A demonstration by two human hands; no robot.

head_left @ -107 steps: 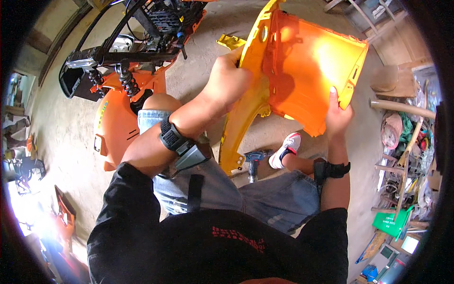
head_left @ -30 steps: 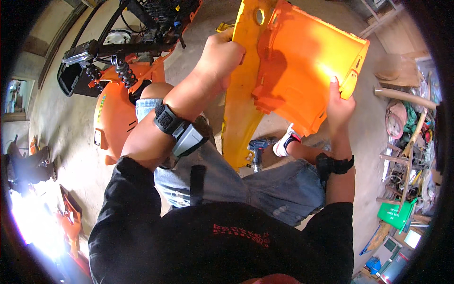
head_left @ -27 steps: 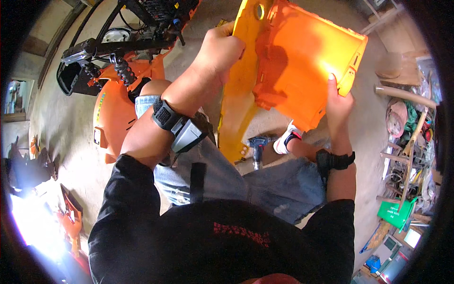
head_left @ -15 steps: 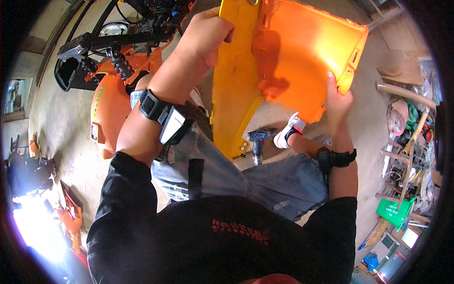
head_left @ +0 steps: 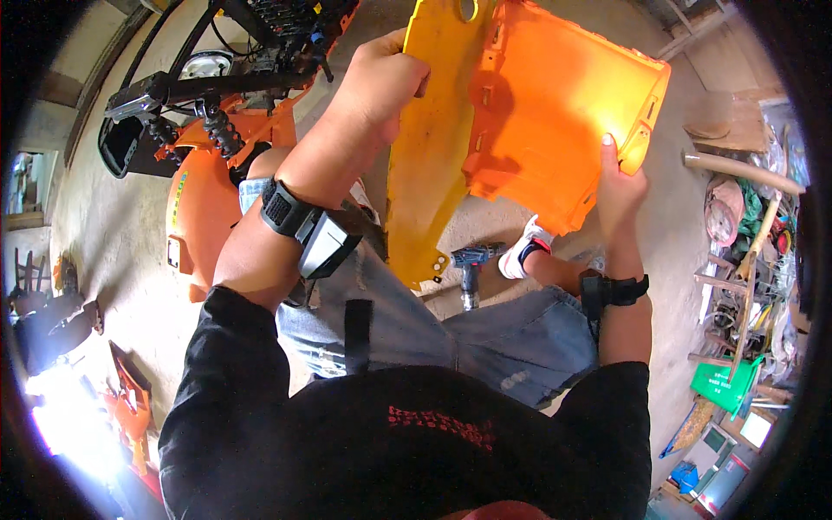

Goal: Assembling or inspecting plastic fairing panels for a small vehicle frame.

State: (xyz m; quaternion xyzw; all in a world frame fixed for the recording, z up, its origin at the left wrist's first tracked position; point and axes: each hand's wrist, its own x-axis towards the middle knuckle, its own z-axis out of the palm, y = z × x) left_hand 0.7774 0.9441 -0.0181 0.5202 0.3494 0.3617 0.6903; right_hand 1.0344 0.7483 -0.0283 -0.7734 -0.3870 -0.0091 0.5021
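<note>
My left hand [head_left: 381,78] is closed round the left edge of a long yellow plastic panel [head_left: 438,147], which has an oval hole at its top and small holes at its lower end. Beside it, joined or overlapping along its right side, is a curved orange plastic panel [head_left: 559,104] with clips along its edges. My right hand [head_left: 622,186] grips that panel's lower right corner, thumb on top. Below the panels a cordless drill [head_left: 470,264] stands on the floor near my shoe [head_left: 524,247].
A partly stripped scooter [head_left: 199,95] with an orange fender [head_left: 199,234] and black frame is at upper left. Wooden pieces, bags and mixed items lie along the right, with a green container [head_left: 724,386]. Loose orange parts [head_left: 130,407] lie at lower left.
Since the earliest frame, both hands and the panels have shifted left and upward, and the yellow panel has turned to show more of its flat face. The grips look the same.
</note>
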